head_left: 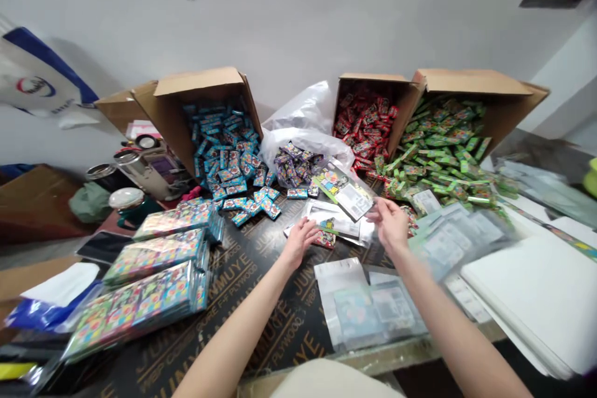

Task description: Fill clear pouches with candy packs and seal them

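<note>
My right hand pinches the corner of a clear packet with a colourful printed card inside, held tilted above the table. My left hand rests on a pile of similar clear packets lying on the dark plywood tabletop; its fingers are spread over the top one. Just behind lie small purple sachets spilling from a white plastic bag.
Tipped cardboard boxes spill blue sachets, red sachets and green sachets. Wrapped bundles of finished packs lie left. Empty clear bags sit near the front edge, white sheets at right, jars and clutter back left.
</note>
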A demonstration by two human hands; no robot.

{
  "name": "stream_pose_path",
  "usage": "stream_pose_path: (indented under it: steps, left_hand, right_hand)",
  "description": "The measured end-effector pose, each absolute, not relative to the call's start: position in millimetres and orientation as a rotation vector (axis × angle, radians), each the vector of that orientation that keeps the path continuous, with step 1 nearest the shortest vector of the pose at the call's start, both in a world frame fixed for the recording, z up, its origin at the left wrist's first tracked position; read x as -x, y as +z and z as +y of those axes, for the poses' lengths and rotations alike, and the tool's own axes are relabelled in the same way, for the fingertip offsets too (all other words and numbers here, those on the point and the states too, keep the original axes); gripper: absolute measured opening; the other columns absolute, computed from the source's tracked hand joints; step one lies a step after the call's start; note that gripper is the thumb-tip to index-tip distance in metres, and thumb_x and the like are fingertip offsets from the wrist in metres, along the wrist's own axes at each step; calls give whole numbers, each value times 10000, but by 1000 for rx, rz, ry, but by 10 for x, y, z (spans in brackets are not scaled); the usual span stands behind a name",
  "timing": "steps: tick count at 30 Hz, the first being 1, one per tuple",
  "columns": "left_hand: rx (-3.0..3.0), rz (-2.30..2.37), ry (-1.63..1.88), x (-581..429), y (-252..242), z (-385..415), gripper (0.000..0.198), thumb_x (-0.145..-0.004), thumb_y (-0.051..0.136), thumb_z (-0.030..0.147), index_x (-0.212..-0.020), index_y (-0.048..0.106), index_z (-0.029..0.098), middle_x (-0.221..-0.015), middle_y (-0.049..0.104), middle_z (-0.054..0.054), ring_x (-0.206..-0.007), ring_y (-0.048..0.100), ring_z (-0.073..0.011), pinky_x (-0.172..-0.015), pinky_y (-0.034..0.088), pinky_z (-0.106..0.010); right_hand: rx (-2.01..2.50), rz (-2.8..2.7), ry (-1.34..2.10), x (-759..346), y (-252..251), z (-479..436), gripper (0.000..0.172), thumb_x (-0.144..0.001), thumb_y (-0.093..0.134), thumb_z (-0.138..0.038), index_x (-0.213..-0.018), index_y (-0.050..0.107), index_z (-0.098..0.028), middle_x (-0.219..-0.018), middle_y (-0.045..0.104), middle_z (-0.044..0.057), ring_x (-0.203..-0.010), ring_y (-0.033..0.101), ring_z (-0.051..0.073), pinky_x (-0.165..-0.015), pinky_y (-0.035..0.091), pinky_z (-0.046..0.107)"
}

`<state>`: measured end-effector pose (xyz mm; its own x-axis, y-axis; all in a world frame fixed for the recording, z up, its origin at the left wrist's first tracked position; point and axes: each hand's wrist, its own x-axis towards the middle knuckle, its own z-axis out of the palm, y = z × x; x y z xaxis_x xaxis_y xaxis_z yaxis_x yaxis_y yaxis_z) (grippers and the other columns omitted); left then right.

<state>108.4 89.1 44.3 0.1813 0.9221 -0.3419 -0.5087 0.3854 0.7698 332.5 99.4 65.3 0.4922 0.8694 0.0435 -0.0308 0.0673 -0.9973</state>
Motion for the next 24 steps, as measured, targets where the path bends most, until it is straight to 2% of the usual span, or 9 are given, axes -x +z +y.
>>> stream_pose_path:
  steps: [3,5,7,10,13,15,18,20,24]
  left_hand:
    - [-592,716,1219,-988,623,672,623,-676,639,390,-1210,427,148,-1154,573,-109,-1041,550,-228,-891,422,-340]
    - [-565,654,1230,-836,735,499,647,-691,535,530,-1187,465,121,-1144,578,-122,-1062,530,-267,-888,415,-381]
    - [-520,654,1220,-640,815,315,697,-697,427,618,-1169,489,108,-1127,585,-138,-1044,536,-290,-864,420,-414]
    - [-543,710,1233,-396,833,32,639,-721,403,583,-1144,518,119,-1099,597,-131,-1002,558,-281,-834,432,-398]
    - [-676,785,1090,-316,735,-237,500,-712,519,463,-1067,577,115,-1052,620,-113,-966,564,-266,-816,434,-350]
    - [-735,828,1005,-324,656,-373,432,-670,602,397,-1002,609,122,-997,637,-93,-924,568,-251,-782,437,-319]
    - [-732,856,1008,-324,602,-470,395,-671,613,396,-970,617,138,-939,639,-74,-890,566,-228,-737,435,-293]
    - [-764,846,1013,-286,617,-474,418,-672,615,392,-1008,606,143,-968,628,-78,-924,554,-233,-752,428,-295]
    - [-883,828,966,-194,690,-453,520,-615,664,336,-1097,575,160,-1069,601,-82,-996,526,-265,-818,406,-333]
  right_hand:
    - [1102,-655,1262,-2692,567,484,322,-615,703,-415,-806,539,-212,-663,600,-3,-532,605,158,-498,510,300]
    - [1103,-691,1521,-2341,465,118,275,-666,671,-420,-782,537,-209,-647,603,6,-551,618,168,-491,515,307]
    - [1162,-888,1617,-2121,399,-148,262,-688,646,-433,-777,541,-210,-686,617,22,-582,625,187,-489,517,331]
    - [1229,-1345,1214,-2014,474,-243,350,-627,705,-373,-921,561,-247,-910,615,57,-842,600,250,-693,511,436]
    - [1134,-1621,753,-2000,718,-89,505,-633,712,-325,-1090,503,-284,-1081,543,71,-1036,487,271,-891,394,476]
    - [1036,-1783,715,-1970,878,19,526,-630,720,-324,-1100,489,-274,-995,560,61,-976,498,257,-875,388,449]
    - [914,-1998,796,-1903,1002,109,307,-630,723,-327,-882,564,-248,-768,552,17,-803,518,213,-760,417,374]
    - [891,-2024,791,-1879,1011,148,228,-635,718,-321,-780,566,-231,-777,537,19,-800,510,202,-741,411,349]
    - [904,-1914,852,-1898,994,250,457,-594,746,-296,-975,504,-223,-896,532,22,-839,513,182,-754,409,320]
